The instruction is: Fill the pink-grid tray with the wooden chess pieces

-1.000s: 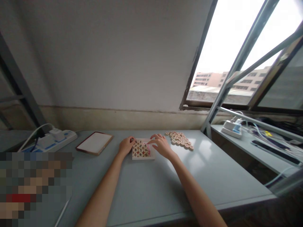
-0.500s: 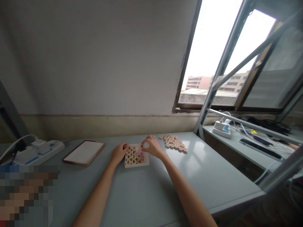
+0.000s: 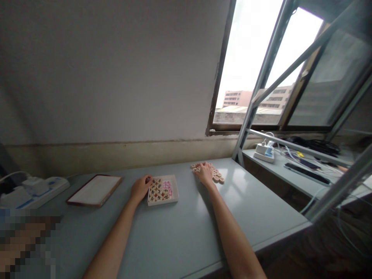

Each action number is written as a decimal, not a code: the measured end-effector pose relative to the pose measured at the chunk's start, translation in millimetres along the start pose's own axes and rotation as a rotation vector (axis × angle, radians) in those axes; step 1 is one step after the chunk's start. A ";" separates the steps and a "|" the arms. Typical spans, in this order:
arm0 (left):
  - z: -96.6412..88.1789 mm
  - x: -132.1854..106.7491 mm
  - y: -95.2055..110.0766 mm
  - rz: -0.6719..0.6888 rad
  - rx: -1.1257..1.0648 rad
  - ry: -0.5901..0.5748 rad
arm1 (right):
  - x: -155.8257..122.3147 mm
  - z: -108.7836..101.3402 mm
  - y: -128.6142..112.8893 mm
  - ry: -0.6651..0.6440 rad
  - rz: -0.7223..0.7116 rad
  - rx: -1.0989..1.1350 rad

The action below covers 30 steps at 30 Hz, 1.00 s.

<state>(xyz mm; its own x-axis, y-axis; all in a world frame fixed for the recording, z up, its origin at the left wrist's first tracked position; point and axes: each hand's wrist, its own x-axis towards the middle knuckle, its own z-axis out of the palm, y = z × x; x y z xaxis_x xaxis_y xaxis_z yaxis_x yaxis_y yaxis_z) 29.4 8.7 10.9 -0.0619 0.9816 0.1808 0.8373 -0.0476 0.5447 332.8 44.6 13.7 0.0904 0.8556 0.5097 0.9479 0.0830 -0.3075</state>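
Observation:
A shallow white box [image 3: 162,201] holds several round Chinese chess pieces [image 3: 159,192] with dark characters, packed toward its left side. Pink markings show on its bare right part. My left hand [image 3: 140,188] grips the box's upper left corner, with a small dark patch between thumb and fingers that I cannot make out. To the right, my right hand [image 3: 205,175] reaches over a flat cluster of more chess pieces [image 3: 217,177]. Its fingers are pinched on one chess piece [image 3: 198,169] at the cluster's left side. Some of the cluster is hidden behind that hand.
A flat white-topped lid with a dark red rim [image 3: 95,190] lies left of the box. Beyond it sits a power strip [image 3: 43,190] with plugs. A metal bed frame [image 3: 247,128] rises at the right, past which another desk carries cables and a second power strip [image 3: 264,152].
My right hand has moved from above the box to the cluster at the right, carrying a chess piece. My left hand stays at the box's corner. The view has shifted slightly.

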 end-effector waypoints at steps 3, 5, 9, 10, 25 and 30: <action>0.1 -1.1 -0.8 0.002 -0.011 0.010 | 1.9 -0.3 -6.4 0.108 0.028 0.071; 0.0 -1.2 -1.6 -0.001 -0.023 0.012 | 5.2 -3.6 -15.0 0.142 0.039 0.198; 0.7 0.3 -3.8 0.010 -0.035 0.013 | 5.5 -14.8 -44.7 -0.087 -0.139 0.531; 1.1 0.7 -4.3 0.011 -0.037 0.012 | 2.4 -17.3 -53.5 -0.202 -0.249 0.569; -1.8 -0.9 1.0 -0.019 -0.007 -0.001 | -35.7 -15.7 -99.3 -0.412 -0.585 0.205; -1.3 -1.1 1.7 -0.015 -0.009 -0.008 | -27.4 -19.2 -91.4 -0.222 -0.468 0.173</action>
<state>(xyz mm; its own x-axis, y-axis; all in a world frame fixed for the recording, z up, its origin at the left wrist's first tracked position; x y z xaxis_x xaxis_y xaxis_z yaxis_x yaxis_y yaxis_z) 30.2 7.3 12.7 -0.0701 0.9836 0.1660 0.8313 -0.0343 0.5548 249.5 3.8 43.3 -0.4135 0.7931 0.4473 0.8059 0.5474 -0.2256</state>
